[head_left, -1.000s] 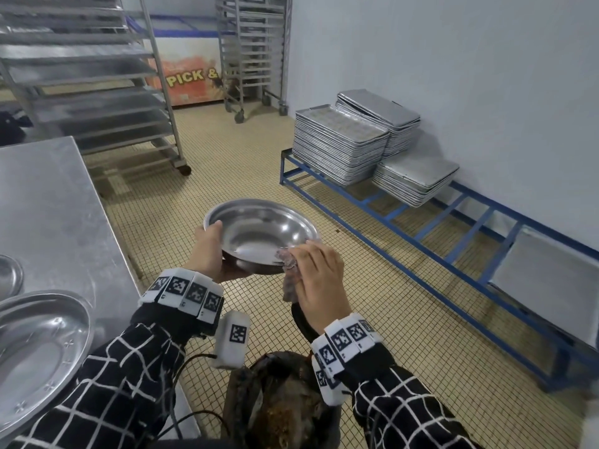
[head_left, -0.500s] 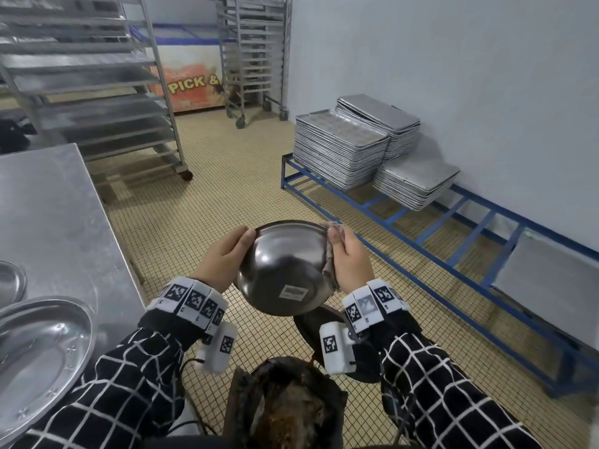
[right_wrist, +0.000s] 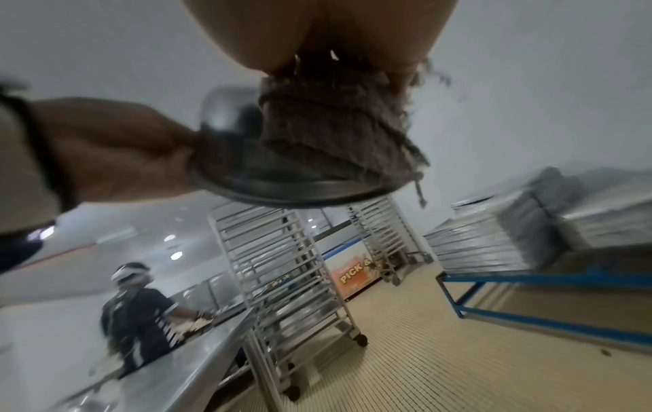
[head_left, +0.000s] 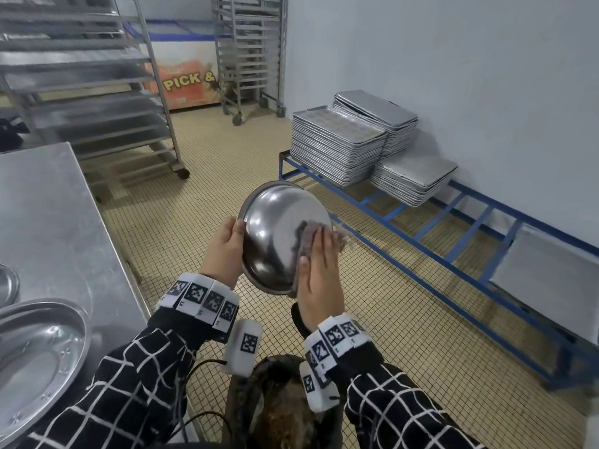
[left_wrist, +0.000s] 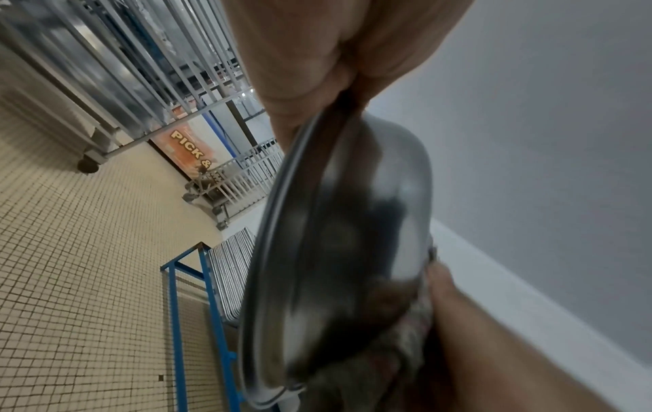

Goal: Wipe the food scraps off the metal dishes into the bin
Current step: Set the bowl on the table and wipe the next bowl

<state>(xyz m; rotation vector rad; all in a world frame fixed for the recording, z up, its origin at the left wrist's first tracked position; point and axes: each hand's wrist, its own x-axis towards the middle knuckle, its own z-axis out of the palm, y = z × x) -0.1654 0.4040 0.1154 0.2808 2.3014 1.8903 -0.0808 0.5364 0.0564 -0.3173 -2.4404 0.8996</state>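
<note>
A round metal bowl (head_left: 275,234) is held up on edge above the floor, its shiny underside turned toward me. My left hand (head_left: 227,244) grips its left rim, fingers curled over the edge. My right hand (head_left: 319,270) lies flat with straight fingers and presses a grey frayed cloth (head_left: 303,234) against the underside's right part. In the left wrist view the bowl (left_wrist: 352,251) shows edge-on with the cloth (left_wrist: 405,320) at its lower side. The right wrist view has the cloth (right_wrist: 335,139) bunched on the bowl (right_wrist: 229,125). The dark bin (head_left: 282,406) with brown scraps stands below my wrists.
A steel table (head_left: 48,205) on the left carries a large metal dish (head_left: 35,361) and part of another (head_left: 6,283). A low blue rack (head_left: 453,241) with stacked trays (head_left: 337,144) runs along the right wall. Wheeled tray racks (head_left: 97,92) stand behind. Another person (right_wrist: 137,315) works at the table.
The bowl went from hollow-side up to underside toward me and rose higher. My right hand with the cloth moved from the rim onto the underside, now flat against it.
</note>
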